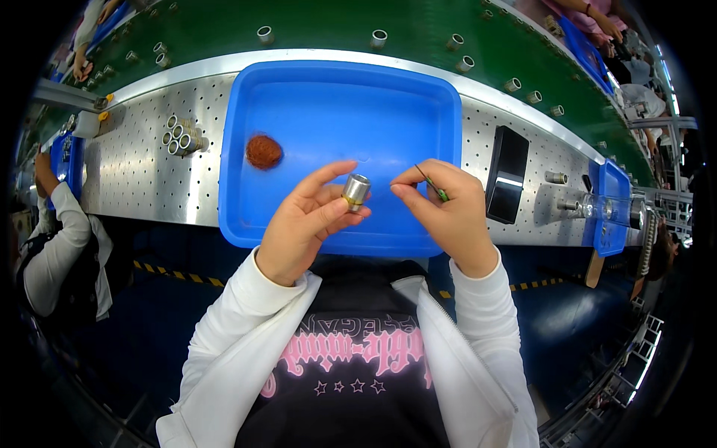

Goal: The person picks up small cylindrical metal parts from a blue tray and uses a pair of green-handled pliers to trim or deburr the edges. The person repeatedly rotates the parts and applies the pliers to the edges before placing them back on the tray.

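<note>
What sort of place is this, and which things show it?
Probably a factory production line: a long green conveyor-like surface carries spaced silvery hollow metal cylinders, and a perforated silvery metal workbench bears a rectangular blue plastic tray.

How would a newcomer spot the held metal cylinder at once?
Find the big blue tray on the perforated metal bench. Above its near half, the left hand holds a short silver cylinder. Unlike the similar cylinders on the green belt beyond, this one is held.

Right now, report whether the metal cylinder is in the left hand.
In: the left hand holds the metal cylinder, thumb against it.
</note>
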Motion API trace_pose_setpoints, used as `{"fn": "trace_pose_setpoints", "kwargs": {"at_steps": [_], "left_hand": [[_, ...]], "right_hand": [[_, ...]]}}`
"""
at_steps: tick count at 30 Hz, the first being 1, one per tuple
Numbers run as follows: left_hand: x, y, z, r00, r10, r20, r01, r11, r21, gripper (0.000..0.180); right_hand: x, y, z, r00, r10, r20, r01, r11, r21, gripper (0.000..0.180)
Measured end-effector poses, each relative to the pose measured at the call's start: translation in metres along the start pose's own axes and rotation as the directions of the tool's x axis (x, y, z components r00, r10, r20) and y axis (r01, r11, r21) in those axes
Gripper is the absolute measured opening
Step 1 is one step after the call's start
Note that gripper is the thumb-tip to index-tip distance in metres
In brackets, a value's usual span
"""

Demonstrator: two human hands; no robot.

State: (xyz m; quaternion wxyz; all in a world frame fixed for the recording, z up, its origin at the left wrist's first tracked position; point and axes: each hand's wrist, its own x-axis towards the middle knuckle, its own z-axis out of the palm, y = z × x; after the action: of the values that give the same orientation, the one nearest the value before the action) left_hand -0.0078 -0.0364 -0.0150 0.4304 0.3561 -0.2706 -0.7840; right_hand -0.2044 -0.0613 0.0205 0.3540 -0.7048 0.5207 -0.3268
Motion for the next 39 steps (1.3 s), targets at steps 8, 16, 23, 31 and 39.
{"fn": "trace_pose_setpoints", "kwargs": {"at_steps": [8,16,23,31,39], "left_hand": [[-0.001,0.000,0.000,0.995,-0.097,0.014,0.097,0.977,-0.191,0.044],[-0.002,-0.002,0.003,0.997,-0.071,-0.014,0.068,0.985,-0.156,0.044],[-0.002,-0.004,0.002,0.999,-0.035,-0.025,0.032,0.992,-0.122,0.042],[-0.003,-0.006,0.006,0.998,0.014,-0.057,-0.017,0.998,-0.054,0.040],[-0.002,-0.015,0.004,0.986,0.164,-0.009,-0.162,0.984,0.076,0.039]], "right_hand": [[-0.003,-0.004,0.006,0.996,-0.033,-0.081,0.042,0.994,0.105,0.009],[-0.002,-0.013,0.004,0.993,-0.109,-0.046,0.114,0.987,0.109,0.011],[-0.002,-0.017,0.005,0.988,-0.154,-0.027,0.157,0.980,0.119,0.011],[-0.001,-0.021,0.005,0.978,-0.210,-0.004,0.209,0.972,0.111,0.015],[0.002,-0.022,0.009,0.964,-0.266,-0.004,0.264,0.952,0.156,0.015]]}}
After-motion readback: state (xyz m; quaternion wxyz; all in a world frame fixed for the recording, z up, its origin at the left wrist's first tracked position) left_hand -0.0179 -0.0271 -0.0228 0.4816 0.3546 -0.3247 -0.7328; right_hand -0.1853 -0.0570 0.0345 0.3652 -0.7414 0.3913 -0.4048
